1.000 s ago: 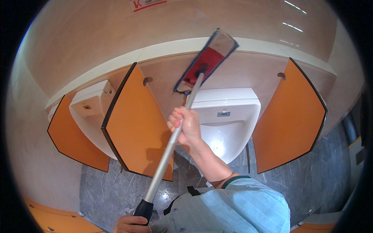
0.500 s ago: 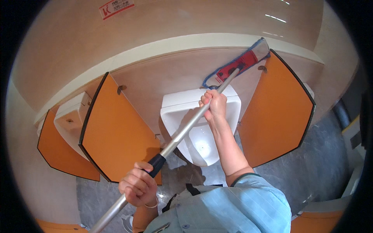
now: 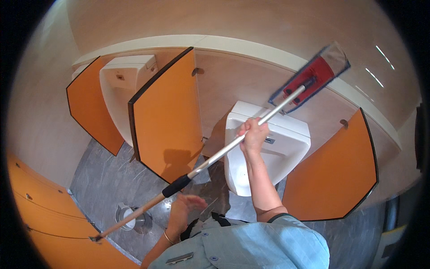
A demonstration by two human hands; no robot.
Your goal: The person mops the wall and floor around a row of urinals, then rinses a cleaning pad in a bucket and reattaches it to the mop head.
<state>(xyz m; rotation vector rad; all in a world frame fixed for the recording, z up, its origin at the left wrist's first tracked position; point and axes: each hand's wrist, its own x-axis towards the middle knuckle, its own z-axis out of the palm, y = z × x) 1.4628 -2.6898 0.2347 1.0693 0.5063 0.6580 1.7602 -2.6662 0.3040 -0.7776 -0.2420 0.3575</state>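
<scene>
My right hand (image 3: pixel 254 135) grips the silver section of a mop pole (image 3: pixel 214 158) above the middle urinal (image 3: pixel 286 159). The flat mop head (image 3: pixel 320 67), red with a grey-blue border, is tilted up at the wall ledge behind that urinal. Below the pole's black collar (image 3: pixel 177 184) is my left hand (image 3: pixel 190 206), slightly blurred, with fingers stretched out and off the pole. The pole's lower, wooden-coloured part (image 3: pixel 136 213) runs down to the lower left, its end beside an orange door.
Orange partitions (image 3: pixel 163 125) (image 3: pixel 331 175) flank the middle urinal; another urinal (image 3: pixel 114 94) stands at the left. Orange doors (image 3: pixel 58 233) border the lower left. A bucket-like container (image 3: pixel 127 219) sits on the grey floor (image 3: pixel 98 170). A pale ledge (image 3: pixel 242 49) runs along the wall.
My left hand has let go of the pole, which it held earlier. The mop head has shifted rightward along the wall. The view has turned, showing more floor and doors at the left.
</scene>
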